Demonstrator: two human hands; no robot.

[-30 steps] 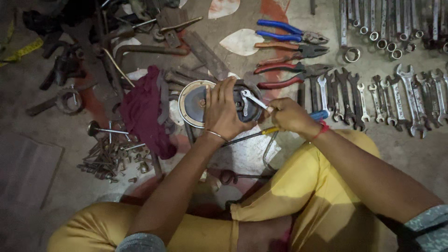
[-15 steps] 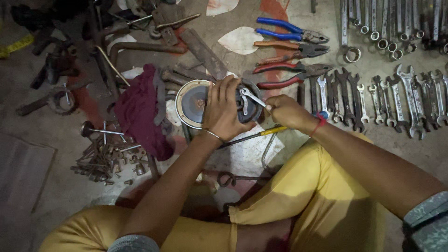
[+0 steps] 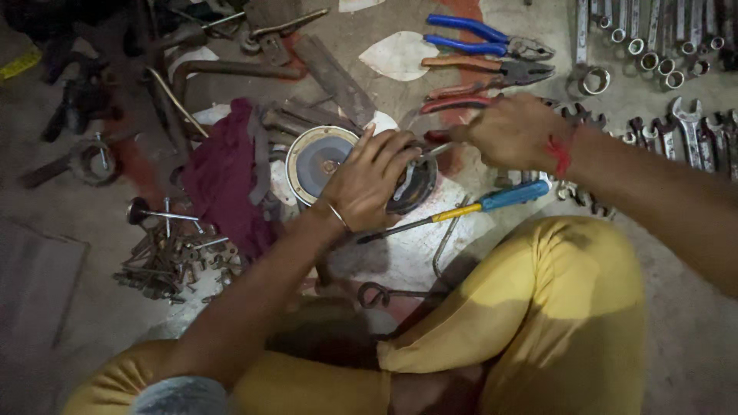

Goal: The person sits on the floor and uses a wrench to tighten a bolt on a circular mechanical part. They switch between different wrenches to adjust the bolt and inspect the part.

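The left hand (image 3: 370,180) lies spread over a dark round metal part (image 3: 411,192) on the floor, fingers curled down onto its rim and holding it in place. Just left of that hand, touching the part, sits a round disc with a pale rim and grey centre (image 3: 317,160). The right hand (image 3: 513,132) is closed around the handle of a small metal tool (image 3: 430,153), whose tip reaches across to the round part just beside the left hand's fingertips; what kind of tool it is cannot be told. A red thread (image 3: 560,154) circles the right wrist, and a thin bangle (image 3: 338,218) the left.

Below the right hand a screwdriver with a blue and yellow handle (image 3: 477,207) lies on the floor, its shaft pointing toward the left wrist. Beyond the right hand lie blue-handled pliers (image 3: 484,37) and red-handled pliers (image 3: 492,71), with a row of spanners (image 3: 676,131) to its right. Left of the left hand lies a maroon cloth (image 3: 223,177), and further left a heap of bolts (image 3: 165,257)
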